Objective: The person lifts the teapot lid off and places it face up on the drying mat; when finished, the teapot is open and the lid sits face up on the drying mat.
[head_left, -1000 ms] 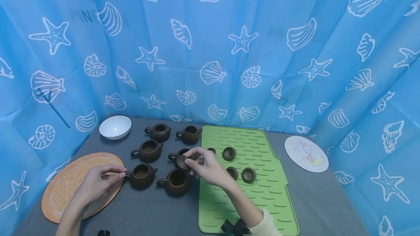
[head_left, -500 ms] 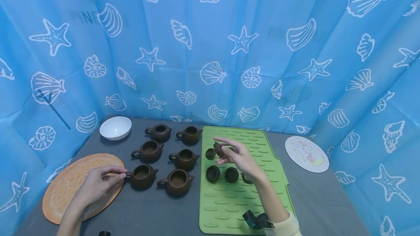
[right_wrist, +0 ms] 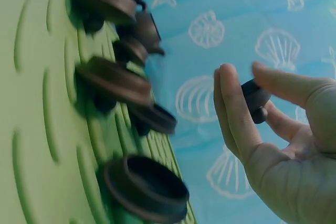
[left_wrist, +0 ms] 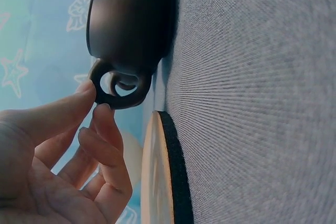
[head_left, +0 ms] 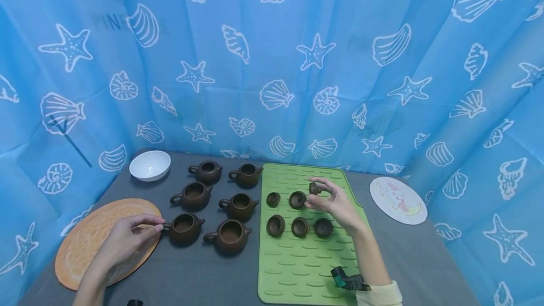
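My left hand (head_left: 127, 237) is at the front-left of several brown lidless teapots, with thumb and forefinger pinching the handle (left_wrist: 123, 100) of the nearest-left teapot (head_left: 184, 229). That pot stands upright on the grey cloth. Over the back right of the green mat (head_left: 293, 268), my right hand (head_left: 335, 204) holds a small brown teapot lid (head_left: 314, 188) between thumb and fingers. The lid is tipped on edge, its round knob (right_wrist: 259, 115) showing in the right wrist view. Several other lids lie knob down on the mat, among them a lid (head_left: 297, 199) just left of my right hand.
A white bowl (head_left: 150, 165) sits at the back left. Behind my left hand lies a round orange-brown board (head_left: 72, 249). A white plate with a drawing (head_left: 398, 200) is right of the mat. A blue shell-print curtain (head_left: 263, 60) hangs behind everything.
My right hand has lifted the lid off the middle-right teapot and carried it rightward over the mat, leaving that pot uncovered. The left hand has stayed at the handle.
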Demonstrator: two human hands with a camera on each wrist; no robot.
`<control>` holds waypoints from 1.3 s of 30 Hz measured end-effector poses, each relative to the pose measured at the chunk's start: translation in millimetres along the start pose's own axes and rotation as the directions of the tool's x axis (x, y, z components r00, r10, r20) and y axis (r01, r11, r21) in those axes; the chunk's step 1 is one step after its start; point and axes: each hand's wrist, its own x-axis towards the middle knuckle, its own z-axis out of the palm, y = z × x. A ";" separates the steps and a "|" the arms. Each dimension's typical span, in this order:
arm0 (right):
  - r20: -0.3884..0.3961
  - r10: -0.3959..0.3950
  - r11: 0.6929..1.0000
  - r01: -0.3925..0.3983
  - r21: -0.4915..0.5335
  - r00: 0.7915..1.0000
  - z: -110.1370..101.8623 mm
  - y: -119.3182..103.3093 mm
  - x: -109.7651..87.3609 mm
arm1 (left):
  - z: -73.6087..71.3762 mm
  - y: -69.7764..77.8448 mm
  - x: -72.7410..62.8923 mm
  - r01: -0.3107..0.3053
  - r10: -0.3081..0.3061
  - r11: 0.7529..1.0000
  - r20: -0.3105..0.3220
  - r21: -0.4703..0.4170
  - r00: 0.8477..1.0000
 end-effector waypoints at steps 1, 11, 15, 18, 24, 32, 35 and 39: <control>-0.004 -0.005 1.000 0.005 -0.007 1.000 -3.3 1.3 -0.6 | -0.3 0.1 0.3 0.002 -0.002 1.000 0.002 -0.004 1.000; -0.065 0.048 0.999 -0.049 -0.016 0.997 -27.9 15.8 -1.5 | -1.1 0.1 -0.2 0.000 0.000 1.000 0.007 -0.011 1.000; -0.079 0.069 0.997 -0.071 -0.021 0.994 -31.7 18.7 -0.7 | -1.1 -0.2 -0.4 0.004 -0.004 1.000 0.008 -0.013 1.000; -0.091 0.080 0.993 -0.087 -0.077 0.993 -33.9 23.5 1.7 | -1.4 -0.3 0.2 0.009 -0.009 1.000 0.007 -0.012 1.000; -0.064 0.066 0.978 -0.077 -0.193 0.996 -38.1 38.2 5.2 | -1.8 -0.5 0.6 0.020 -0.020 1.000 0.010 -0.001 1.000; -0.010 0.056 0.976 -0.056 -0.209 0.998 -38.7 46.7 6.4 | -1.6 0.3 -0.1 0.013 -0.013 1.000 0.013 -0.007 1.000; -0.021 0.044 0.974 -0.047 -0.221 0.999 -36.9 47.0 7.9 | -1.3 0.3 -0.4 0.011 -0.011 1.000 0.013 -0.008 1.000; -0.034 0.035 0.972 -0.042 -0.232 0.999 -34.8 47.3 9.9 | -0.6 -0.3 -0.4 0.002 -0.002 1.000 0.008 -0.002 1.000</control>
